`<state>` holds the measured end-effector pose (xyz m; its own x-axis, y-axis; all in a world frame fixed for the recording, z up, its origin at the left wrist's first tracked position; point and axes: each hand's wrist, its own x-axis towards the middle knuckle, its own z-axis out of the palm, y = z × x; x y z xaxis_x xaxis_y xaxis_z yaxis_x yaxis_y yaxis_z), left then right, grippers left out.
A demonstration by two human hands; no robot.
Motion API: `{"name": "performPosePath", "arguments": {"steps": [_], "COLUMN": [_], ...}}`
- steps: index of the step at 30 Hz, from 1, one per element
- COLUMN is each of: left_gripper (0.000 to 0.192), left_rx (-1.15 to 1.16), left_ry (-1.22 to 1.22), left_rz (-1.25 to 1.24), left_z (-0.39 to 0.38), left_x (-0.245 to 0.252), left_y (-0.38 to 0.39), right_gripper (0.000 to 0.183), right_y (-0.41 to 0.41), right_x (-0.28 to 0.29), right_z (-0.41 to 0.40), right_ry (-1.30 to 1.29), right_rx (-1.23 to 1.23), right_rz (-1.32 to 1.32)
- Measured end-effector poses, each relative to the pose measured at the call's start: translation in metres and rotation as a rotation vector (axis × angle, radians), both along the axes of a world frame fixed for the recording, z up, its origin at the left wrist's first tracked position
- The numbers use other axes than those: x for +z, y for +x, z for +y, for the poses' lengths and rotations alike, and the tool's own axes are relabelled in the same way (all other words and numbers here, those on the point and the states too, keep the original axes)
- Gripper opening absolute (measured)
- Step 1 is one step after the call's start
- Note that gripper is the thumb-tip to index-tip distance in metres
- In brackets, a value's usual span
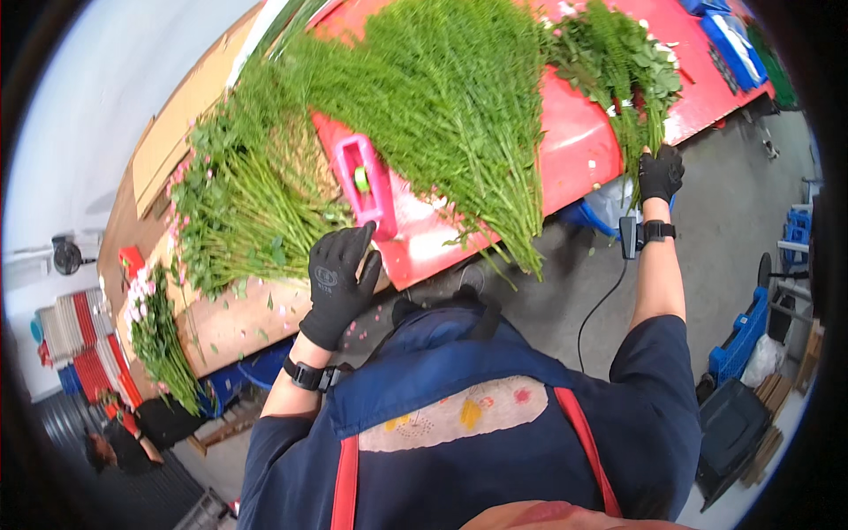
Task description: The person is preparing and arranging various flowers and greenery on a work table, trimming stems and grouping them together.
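My right hand, in a black glove, grips the stem ends of a leafy bunch with pale pink and white blossoms at the red table's edge. My left hand, also gloved in black, has thumb and index finger apart with nothing visible between them. Its index fingertip is close to the near end of a pink tape dispenser with a green roll; whether they touch I cannot tell. Left of that hand lies a heap of pink-flowered stems. A large fan of feathery green stems spreads between my hands, its cut ends overhanging the edge.
The red tabletop meets a wooden table on the left, where another flower bunch lies. A blue bucket stands under the edge near my right hand. Blue bins sit far right. Another person is at lower left.
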<state>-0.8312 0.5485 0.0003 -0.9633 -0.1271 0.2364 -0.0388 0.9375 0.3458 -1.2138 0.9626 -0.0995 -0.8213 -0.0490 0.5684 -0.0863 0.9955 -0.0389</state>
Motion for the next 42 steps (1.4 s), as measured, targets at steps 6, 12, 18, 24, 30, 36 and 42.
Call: {"name": "performPosePath", "arguments": {"steps": [6,12,18,24,30,36,42], "left_gripper": [0.047,0.041,0.037,0.041,0.041,0.044,0.052], "left_rx": [0.107,-0.036,-0.027,0.054,-0.112,-0.105,0.089], "left_ry": [0.174,0.179,0.417,1.249,1.194,2.11,1.555], "left_rz": [-0.032,0.023,0.015,-0.157,-0.094,0.09,0.135], "left_z": [-0.008,-0.005,-0.02,-0.028,-0.055,-0.083,-0.101], "left_x": [-0.039,-0.035,-0.037,-0.007,0.024,0.004,0.008], "left_y": [0.029,0.017,0.025,0.002,-0.006,0.04,0.093], "right_gripper": [0.021,0.033,0.014,0.012,0.014,0.014,0.011], "right_y": [0.097,0.143,0.152,0.255,0.318,0.328,0.341], "right_x": [-0.002,0.009,0.042,0.119,0.062,0.061,0.056], "right_z": [-0.127,-0.22,-0.218,-0.237,-0.228,-0.232,-0.267], "right_ry": [-0.383,-0.215,-1.085,-0.983,-0.592,-0.486,-0.45], "right_rx": [0.875,0.716,0.645,0.814,1.054,1.214,1.229], "right_rz": [-0.304,-0.667,-0.771,-0.777,-0.848,-0.972,-1.309]}}
